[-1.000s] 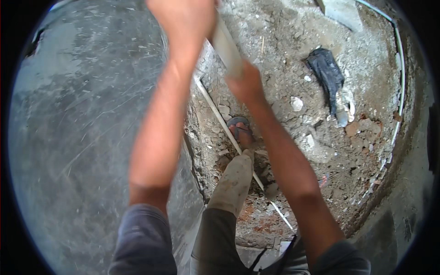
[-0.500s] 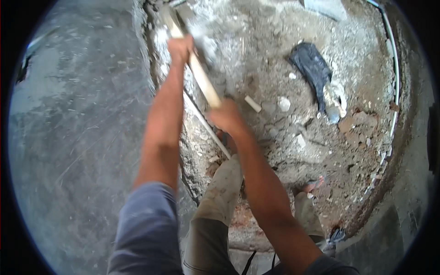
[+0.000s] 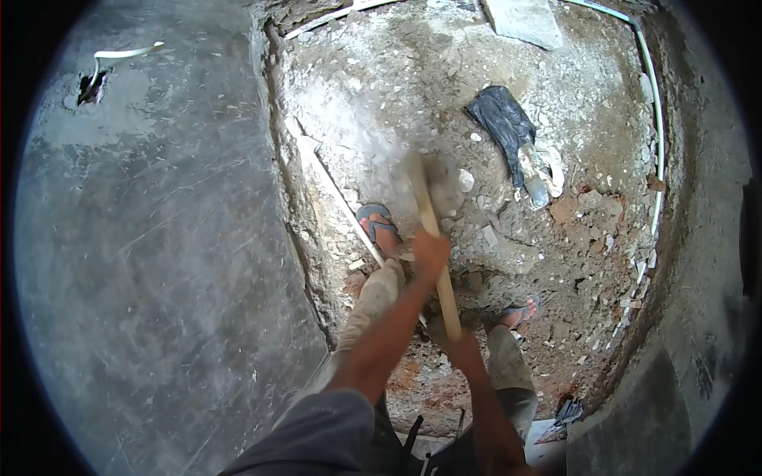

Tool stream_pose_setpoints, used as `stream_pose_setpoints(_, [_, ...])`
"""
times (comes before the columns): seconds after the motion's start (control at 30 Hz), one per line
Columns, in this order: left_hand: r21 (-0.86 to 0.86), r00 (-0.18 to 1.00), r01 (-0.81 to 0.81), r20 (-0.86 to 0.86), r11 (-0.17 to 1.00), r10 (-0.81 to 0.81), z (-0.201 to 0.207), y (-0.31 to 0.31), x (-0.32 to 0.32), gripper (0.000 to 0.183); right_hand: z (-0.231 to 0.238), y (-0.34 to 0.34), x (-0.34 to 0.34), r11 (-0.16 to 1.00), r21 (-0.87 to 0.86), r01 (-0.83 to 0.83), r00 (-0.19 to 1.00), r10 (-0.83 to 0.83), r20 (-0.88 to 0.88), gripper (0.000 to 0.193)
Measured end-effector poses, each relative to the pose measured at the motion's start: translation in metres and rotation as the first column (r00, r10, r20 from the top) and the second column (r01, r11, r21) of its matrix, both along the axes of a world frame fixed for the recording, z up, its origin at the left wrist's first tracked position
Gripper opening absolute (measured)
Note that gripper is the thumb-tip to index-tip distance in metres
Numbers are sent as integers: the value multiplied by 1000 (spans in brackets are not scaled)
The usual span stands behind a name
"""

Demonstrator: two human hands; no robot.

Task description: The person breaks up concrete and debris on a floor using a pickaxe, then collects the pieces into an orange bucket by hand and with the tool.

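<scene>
Rough, crumbly dirt (image 3: 563, 274) lies under both hands in the head view, and smooth gray floor (image 3: 175, 262) spreads out to their left. Black edges make a round frame that cuts off the far sides.

The left hand (image 3: 431, 254) is wrapped tight around a wooden handle (image 3: 447, 305). The right hand (image 3: 464, 355) grips it too, lower down and nearer the body. Both hands look a bit blurry, and the fingers are hard to count. Past the left hand, the handle goes up to a fuzzy gray end (image 3: 432, 186). It is so smeared, with pale dust by it, that I can't tell its shape.

Just left of the left hand is a foot in a gray sandal (image 3: 377, 222). Beside it runs a white pipe (image 3: 337, 190), and the leg hides part of that. To the right of the right hand is the other foot (image 3: 520, 313).

A crumpled black bag (image 3: 502, 119) lies ahead and to the right of the hands; what's inside is hidden. Farther ahead, a pale flat slab (image 3: 524, 22) is cut off at the top.
</scene>
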State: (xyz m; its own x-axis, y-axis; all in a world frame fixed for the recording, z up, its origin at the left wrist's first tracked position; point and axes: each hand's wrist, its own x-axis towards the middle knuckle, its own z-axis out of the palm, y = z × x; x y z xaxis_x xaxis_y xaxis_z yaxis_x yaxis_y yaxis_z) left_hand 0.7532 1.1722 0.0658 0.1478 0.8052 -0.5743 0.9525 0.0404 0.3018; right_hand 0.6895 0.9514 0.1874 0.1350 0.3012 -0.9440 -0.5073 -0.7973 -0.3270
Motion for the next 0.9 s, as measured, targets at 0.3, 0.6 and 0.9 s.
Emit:
stream_pose_setpoints(0.3, [-501,674,-356,447,789,588,155,-7,-6,15,-13,-31,-32,979,-34,-202,887,197,418,44])
stream_pose_setpoints(0.6, [602,437,-120,746,789,-503,143,344,250,27,-142,422,274,814,570,-114,627,-386,677,44])
stream_pose_setpoints(0.9, [272,933,273,158,923,-323,-45,298,240,35,-106,316,171,850,204,486,873,-465,-146,22])
